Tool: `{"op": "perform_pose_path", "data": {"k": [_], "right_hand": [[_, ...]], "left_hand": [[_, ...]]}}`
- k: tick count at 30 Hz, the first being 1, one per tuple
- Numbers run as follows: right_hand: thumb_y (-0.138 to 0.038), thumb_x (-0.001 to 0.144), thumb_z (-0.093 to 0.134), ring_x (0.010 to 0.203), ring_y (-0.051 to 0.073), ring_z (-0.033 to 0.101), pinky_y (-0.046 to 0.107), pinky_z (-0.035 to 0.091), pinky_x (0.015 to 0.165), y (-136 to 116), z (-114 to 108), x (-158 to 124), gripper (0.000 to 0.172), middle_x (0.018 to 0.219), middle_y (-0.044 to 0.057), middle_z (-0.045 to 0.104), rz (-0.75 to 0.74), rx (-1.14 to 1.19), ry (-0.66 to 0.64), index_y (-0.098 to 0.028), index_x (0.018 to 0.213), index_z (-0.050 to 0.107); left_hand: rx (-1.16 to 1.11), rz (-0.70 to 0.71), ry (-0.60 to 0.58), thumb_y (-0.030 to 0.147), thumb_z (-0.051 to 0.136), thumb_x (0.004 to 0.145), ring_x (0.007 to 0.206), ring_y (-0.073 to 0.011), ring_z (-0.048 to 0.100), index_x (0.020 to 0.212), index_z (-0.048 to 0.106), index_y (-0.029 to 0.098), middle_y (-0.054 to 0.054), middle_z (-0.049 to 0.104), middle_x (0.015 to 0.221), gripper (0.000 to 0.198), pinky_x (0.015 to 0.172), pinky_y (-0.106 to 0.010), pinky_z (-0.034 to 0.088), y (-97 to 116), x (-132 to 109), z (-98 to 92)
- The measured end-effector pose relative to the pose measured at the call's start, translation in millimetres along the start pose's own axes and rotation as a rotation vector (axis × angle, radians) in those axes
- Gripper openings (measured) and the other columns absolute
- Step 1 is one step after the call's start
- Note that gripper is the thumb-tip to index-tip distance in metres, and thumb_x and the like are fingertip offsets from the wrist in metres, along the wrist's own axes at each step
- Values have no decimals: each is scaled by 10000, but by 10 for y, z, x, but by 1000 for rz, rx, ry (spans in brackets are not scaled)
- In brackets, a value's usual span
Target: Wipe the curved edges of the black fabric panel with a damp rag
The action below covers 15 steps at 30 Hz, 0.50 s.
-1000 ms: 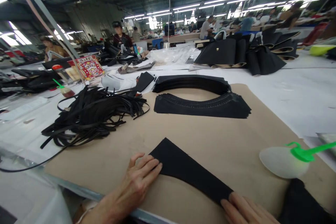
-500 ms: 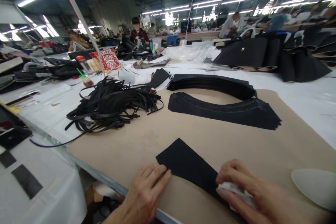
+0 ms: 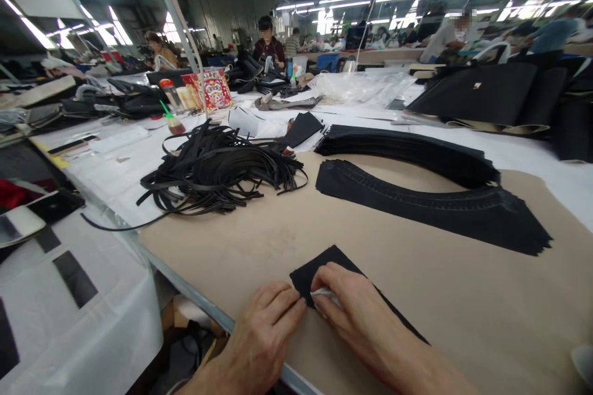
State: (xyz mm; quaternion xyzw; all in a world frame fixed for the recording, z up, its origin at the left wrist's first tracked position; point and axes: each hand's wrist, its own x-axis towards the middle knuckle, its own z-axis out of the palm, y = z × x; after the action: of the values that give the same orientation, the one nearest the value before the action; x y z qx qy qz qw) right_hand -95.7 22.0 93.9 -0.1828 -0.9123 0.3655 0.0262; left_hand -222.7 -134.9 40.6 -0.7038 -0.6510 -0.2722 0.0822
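A curved black fabric piece [image 3: 336, 257] lies flat on the brown sheet in front of me. My left hand [image 3: 271, 324] rests with its fingers stretched out at the near left edge of the piece, fingertips touching it. Pinched in my right hand [image 3: 349, 302] is a white wad of cloth or tissue [image 3: 328, 294], pressed on the black piece close to my left fingertips. My right hand and forearm hide much of the piece's middle and right part.
Beyond are two curved stacks of black pieces, a nearer stack [image 3: 430, 213] and a farther stack [image 3: 407, 151]. A heap of black strips [image 3: 222, 166] sits to the left. A metal table edge [image 3: 185, 293] runs along the near left. Several people work farther back.
My right hand has moved left along the black piece with the white wad, up beside my left hand. My left hand stays at the edge. The view has shifted slightly left.
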Motion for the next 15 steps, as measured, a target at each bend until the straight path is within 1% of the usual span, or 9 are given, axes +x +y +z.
{"op": "perform_pose_path", "data": {"k": [3,6,9,12,15], "right_hand": [[-99,896,436,782,153,578,276,390,698,-21,74,13,193,909,17,595,8,-142,-35,-203,842,590],[-108,910,417,826,191,583,319,397,746,15,124,-61,207,906,35,599,15,-279,-82,-203,851,592],[-117,876,439,796,203,588,324,405,717,98,78,-164,184,886,51,610,53,-348,-123,-206,807,584],[-140,854,448,772,192,599,299,414,676,156,-88,-249,157,858,38,627,127,-283,-128,-224,783,560],[-195,904,393,736,171,606,282,441,666,157,-237,-322,160,820,12,637,197,-153,-87,-241,842,533]], "left_hand": [[-3,-9,-12,89,384,906,1033,-243,595,1172,617,127,-127,673,1080,356,907,-401,532,-11,-22,17],[-18,-19,-26,118,398,925,1013,-240,593,1189,617,133,-124,676,1064,344,892,-405,533,-20,-21,17],[-42,-29,-19,112,404,927,991,-232,593,1178,622,130,-118,677,1045,332,882,-396,534,-19,5,-4],[-50,-44,-5,88,416,911,993,-228,586,1149,627,133,-110,672,1042,321,881,-384,533,-11,27,-20],[-42,-69,16,50,420,884,1028,-234,577,1119,629,143,-110,649,1064,328,908,-390,521,-1,24,-13]]}}
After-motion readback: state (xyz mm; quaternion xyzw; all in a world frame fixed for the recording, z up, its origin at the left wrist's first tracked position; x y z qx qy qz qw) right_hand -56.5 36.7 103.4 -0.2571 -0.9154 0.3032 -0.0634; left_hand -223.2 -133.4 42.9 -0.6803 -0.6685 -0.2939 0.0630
